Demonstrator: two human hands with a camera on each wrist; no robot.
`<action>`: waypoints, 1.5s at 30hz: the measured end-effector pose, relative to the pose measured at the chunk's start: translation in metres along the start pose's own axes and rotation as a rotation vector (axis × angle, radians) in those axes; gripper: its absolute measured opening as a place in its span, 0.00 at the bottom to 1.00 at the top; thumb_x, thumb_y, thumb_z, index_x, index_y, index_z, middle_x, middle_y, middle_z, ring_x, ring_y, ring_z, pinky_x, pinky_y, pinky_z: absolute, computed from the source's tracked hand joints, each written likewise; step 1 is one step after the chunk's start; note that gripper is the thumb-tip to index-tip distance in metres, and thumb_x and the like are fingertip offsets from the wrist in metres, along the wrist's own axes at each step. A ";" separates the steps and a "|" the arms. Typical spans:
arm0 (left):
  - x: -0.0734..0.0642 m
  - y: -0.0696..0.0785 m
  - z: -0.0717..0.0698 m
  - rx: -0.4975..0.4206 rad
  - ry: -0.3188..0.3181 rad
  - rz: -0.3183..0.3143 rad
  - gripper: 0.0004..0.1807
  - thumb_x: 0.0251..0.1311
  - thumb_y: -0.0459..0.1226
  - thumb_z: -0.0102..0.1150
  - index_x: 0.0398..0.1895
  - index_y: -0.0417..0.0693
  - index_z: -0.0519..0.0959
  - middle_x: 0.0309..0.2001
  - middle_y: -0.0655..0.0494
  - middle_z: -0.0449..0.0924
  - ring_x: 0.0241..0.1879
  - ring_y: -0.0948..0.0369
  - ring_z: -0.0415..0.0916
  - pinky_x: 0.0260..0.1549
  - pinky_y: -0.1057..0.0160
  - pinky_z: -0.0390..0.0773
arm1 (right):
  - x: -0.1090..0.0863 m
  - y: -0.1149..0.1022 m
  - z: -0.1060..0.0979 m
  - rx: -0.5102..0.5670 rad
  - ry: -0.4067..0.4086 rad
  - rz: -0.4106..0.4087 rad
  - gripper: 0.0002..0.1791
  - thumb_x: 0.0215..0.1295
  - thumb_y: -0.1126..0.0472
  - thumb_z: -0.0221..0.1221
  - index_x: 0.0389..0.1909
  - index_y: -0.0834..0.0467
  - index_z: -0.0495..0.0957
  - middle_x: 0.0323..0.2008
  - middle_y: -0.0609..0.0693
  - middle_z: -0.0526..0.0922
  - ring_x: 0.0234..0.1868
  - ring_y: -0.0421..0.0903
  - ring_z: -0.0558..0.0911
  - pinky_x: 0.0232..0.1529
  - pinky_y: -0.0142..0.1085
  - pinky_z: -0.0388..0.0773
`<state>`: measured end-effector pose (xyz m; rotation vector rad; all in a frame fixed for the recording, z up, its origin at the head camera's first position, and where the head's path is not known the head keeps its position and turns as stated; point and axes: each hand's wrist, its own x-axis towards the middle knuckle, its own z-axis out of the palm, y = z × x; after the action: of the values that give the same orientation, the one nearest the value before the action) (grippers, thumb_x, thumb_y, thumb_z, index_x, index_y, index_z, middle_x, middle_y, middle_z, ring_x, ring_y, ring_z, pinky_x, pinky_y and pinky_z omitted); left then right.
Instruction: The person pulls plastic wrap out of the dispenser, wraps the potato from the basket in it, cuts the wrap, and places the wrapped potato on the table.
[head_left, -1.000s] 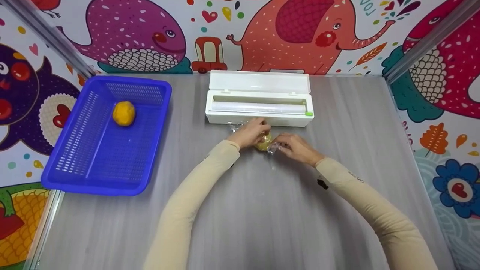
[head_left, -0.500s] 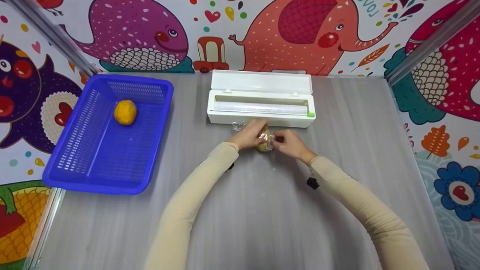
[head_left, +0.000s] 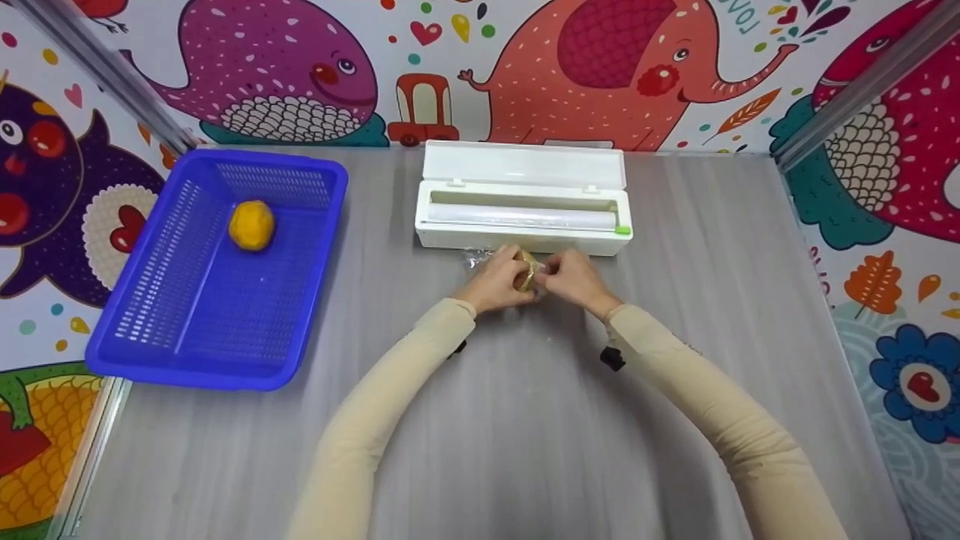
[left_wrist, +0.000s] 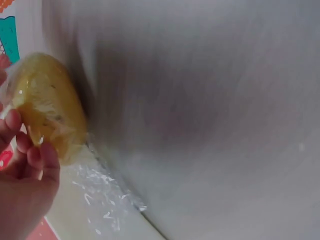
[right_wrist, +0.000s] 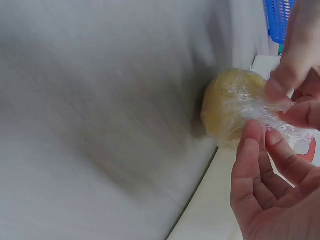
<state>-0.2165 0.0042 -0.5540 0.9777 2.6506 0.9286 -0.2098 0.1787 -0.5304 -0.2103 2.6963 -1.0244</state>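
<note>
A yellow mango [left_wrist: 55, 105], wrapped in clear plastic wrap [right_wrist: 250, 107], is between both hands just in front of the white dispenser box. My left hand [head_left: 495, 281] holds the mango from the left, fingers bent over it. From the other side, my right hand [right_wrist: 280, 190] pinches gathered wrap between thumb and fingertips. The left thumb lies close by on the same bunched film. A loose, crinkled tail of wrap trails to the left of the mango, over the box's front in the left wrist view.
The white dispenser box [head_left: 525, 241] stands at the back with its lid raised and a film roll [head_left: 521, 216] inside. At left, a blue basket [head_left: 217, 379] holds another yellow mango [head_left: 252, 225]. Patterned walls border the grey table [head_left: 525, 435] on several sides.
My right hand has moved left and slightly up, bringing its wrap against the mango. My left hand has turned a little around the mango, which now stands more upright between the hands.
</note>
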 end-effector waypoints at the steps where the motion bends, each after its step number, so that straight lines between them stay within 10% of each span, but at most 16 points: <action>1: 0.000 0.000 0.000 0.001 0.002 0.003 0.14 0.51 0.40 0.71 0.30 0.38 0.79 0.40 0.50 0.67 0.45 0.54 0.64 0.44 0.59 0.68 | 0.000 0.000 -0.001 -0.002 -0.010 0.003 0.12 0.55 0.60 0.62 0.15 0.58 0.76 0.13 0.43 0.70 0.16 0.39 0.65 0.18 0.31 0.60; 9: -0.001 -0.008 0.000 -0.051 -0.004 0.081 0.05 0.54 0.31 0.63 0.33 0.36 0.81 0.41 0.46 0.69 0.44 0.51 0.67 0.47 0.55 0.68 | 0.001 0.002 -0.016 0.030 -0.117 -0.140 0.08 0.59 0.63 0.59 0.30 0.65 0.80 0.23 0.52 0.80 0.24 0.44 0.75 0.25 0.33 0.71; 17: 0.004 -0.008 0.006 -0.091 -0.021 0.082 0.09 0.53 0.35 0.67 0.31 0.36 0.80 0.39 0.49 0.70 0.40 0.53 0.68 0.44 0.58 0.69 | 0.006 0.008 -0.012 0.007 -0.039 -0.350 0.02 0.59 0.72 0.62 0.32 0.69 0.79 0.28 0.58 0.81 0.30 0.52 0.79 0.33 0.42 0.77; 34: 0.022 0.000 0.005 -0.184 -0.010 -0.022 0.16 0.50 0.30 0.70 0.20 0.41 0.69 0.29 0.57 0.64 0.33 0.57 0.66 0.39 0.59 0.70 | 0.006 0.015 -0.006 0.106 0.101 -0.215 0.10 0.54 0.73 0.64 0.23 0.63 0.71 0.21 0.49 0.72 0.24 0.44 0.70 0.25 0.33 0.66; 45: 0.025 0.006 0.005 -0.219 0.028 -0.060 0.17 0.51 0.25 0.67 0.42 0.33 0.72 0.37 0.46 0.73 0.41 0.53 0.70 0.42 0.59 0.71 | -0.003 0.005 0.002 -0.159 0.229 -0.219 0.02 0.59 0.71 0.62 0.31 0.66 0.79 0.29 0.57 0.81 0.30 0.53 0.80 0.33 0.45 0.76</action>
<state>-0.2310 0.0262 -0.5529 0.8364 2.5164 1.1959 -0.2064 0.1823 -0.5347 -0.4533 3.0193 -0.9417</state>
